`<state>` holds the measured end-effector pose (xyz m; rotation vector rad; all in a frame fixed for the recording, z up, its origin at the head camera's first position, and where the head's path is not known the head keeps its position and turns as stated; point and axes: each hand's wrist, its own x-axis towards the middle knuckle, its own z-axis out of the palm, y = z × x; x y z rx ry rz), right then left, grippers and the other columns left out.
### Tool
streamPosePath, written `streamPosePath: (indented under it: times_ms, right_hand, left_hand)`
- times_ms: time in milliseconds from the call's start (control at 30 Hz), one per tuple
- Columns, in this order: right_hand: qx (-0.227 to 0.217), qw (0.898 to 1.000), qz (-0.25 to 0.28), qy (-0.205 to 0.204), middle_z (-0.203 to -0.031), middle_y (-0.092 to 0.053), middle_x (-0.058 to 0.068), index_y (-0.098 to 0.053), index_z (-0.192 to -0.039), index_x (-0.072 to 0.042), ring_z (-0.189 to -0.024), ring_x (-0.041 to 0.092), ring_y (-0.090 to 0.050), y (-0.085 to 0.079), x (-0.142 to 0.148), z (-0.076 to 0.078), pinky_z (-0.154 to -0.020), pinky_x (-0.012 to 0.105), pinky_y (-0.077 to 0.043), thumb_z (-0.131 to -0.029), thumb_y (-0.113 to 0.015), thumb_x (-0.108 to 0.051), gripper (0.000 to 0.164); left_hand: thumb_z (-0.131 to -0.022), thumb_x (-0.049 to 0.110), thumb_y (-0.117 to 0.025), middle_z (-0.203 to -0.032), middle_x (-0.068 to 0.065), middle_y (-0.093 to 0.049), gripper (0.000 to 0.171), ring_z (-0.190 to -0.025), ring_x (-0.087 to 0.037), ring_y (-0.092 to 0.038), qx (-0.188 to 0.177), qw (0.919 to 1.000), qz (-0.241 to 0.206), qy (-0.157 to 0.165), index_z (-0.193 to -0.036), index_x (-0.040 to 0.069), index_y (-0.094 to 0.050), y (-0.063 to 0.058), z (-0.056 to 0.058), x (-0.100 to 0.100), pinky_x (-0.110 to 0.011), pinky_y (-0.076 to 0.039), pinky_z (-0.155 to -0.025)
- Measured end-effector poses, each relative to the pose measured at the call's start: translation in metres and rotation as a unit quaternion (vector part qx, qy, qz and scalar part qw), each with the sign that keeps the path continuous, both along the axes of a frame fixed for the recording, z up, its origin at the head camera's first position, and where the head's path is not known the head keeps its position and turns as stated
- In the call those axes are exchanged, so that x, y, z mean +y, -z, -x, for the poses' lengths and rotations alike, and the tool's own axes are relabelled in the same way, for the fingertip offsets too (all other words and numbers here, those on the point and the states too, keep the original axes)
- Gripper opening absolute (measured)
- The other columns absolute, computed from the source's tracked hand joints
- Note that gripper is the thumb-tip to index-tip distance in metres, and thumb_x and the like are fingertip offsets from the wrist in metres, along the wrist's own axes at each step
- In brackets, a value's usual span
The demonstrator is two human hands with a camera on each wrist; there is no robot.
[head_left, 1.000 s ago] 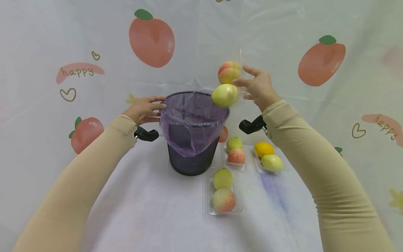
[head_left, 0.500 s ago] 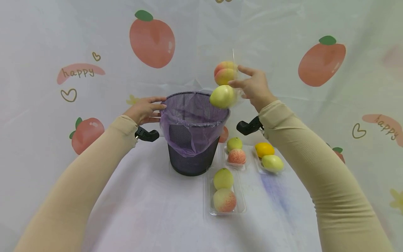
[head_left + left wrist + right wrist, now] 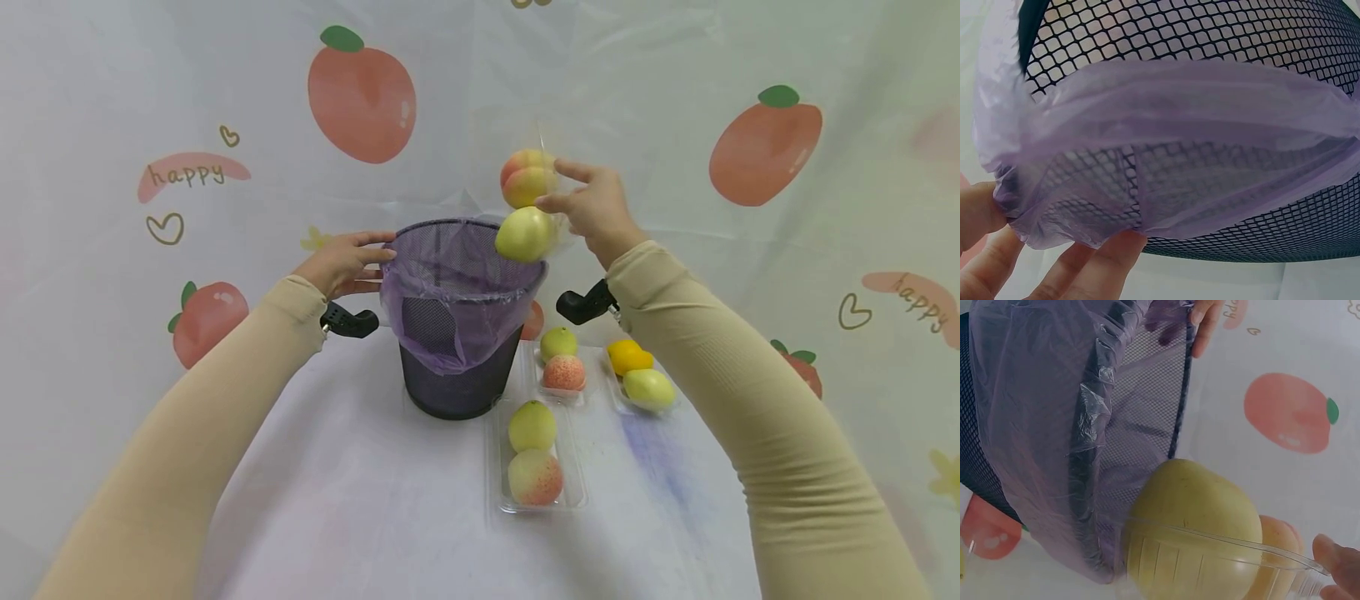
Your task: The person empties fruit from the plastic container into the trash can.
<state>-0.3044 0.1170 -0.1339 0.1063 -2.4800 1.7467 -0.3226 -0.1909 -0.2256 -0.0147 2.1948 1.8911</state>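
Observation:
My left hand (image 3: 341, 265) touches the left rim of a black mesh wastebasket (image 3: 450, 392), its fingers extended. A purple bin bag (image 3: 457, 333) lines the basket and folds over the rim. In the left wrist view, the fingertips rest against the bag (image 3: 1147, 106). Over the basket's right side, my right hand (image 3: 596, 208) grips the edge of a clear plastic fruit tray (image 3: 1210, 540), tilted on its side. A red-and-yellow peach (image 3: 528, 179) sits in it above a pale yellow-green fruit (image 3: 527, 234). Part of the tray is hard to make out in the head view.
Right of the basket, a clear tray (image 3: 576, 492) holds a green pear-like fruit and a blushed peach. Behind it stand another two-fruit tray (image 3: 564, 374) and a third with a yellow-orange and a pale yellow fruit (image 3: 649, 389). A fruit-printed backdrop hangs behind.
My right hand has moved left with the fruit tray, bringing it further over the basket's opening. The left hand, basket and other trays have kept their places.

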Motion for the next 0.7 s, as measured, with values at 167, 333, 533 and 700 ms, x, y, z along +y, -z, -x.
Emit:
streamPosePath:
  times_ms: [167, 333, 533, 700]
  right_hand:
    - [0.008, 1.0, -0.019, 0.001, -0.145, -0.046, 0.006, -0.046, -0.145, -0.024, -0.091, 0.012, -0.047, 0.001, -0.001, 0.001, -0.097, 0.038, -0.048, -0.086, -0.071, -0.003, 0.067]
    - [0.028, 0.998, -0.053, 0.007, -0.142, -0.05, 0.006, -0.047, -0.144, -0.024, -0.105, 0.011, -0.054, 0.002, -0.003, 0.003, -0.09, 0.023, -0.047, -0.086, -0.072, -0.005, 0.066]
    - [0.046, 0.996, -0.073, 0.009, -0.16, -0.022, -0.007, -0.042, -0.146, -0.031, -0.147, 0.015, -0.022, -0.007, 0.0, 0.003, -0.115, 0.032, -0.033, -0.089, -0.07, -0.009, 0.067]
    - [0.047, 0.998, -0.049, 0.005, -0.159, -0.023, -0.007, -0.042, -0.146, -0.029, -0.146, 0.016, -0.025, -0.009, 0.006, 0.002, -0.112, 0.036, -0.037, -0.087, -0.072, -0.008, 0.069]
  left_hand:
    - [-0.102, 0.018, -0.049, -0.154, -0.016, -0.028, 0.058, -0.138, -0.034, -0.037, -0.001, 1.0, 0.003, 0.005, -0.155, 0.018, -0.025, 0.0, 0.001, -0.001, -0.044, -0.039, -0.111]
    - [-0.101, 0.018, -0.051, -0.151, -0.016, -0.033, 0.058, -0.134, -0.033, -0.043, 0.001, 1.0, 0.006, 0.002, -0.154, 0.017, -0.027, 0.001, 0.001, 0.0, -0.041, -0.044, -0.107]
    - [-0.102, 0.02, -0.05, -0.149, -0.015, -0.033, 0.057, -0.132, -0.031, -0.042, 0.005, 0.9998, 0.018, 0.007, -0.154, 0.017, -0.027, 0.002, 0.002, -0.001, -0.037, -0.046, -0.104]
    - [-0.103, 0.019, -0.048, -0.154, -0.016, -0.028, 0.058, -0.137, -0.034, -0.037, 0.0, 0.9999, 0.008, 0.014, -0.155, 0.019, -0.024, 0.001, 0.0, -0.001, -0.041, -0.041, -0.109]
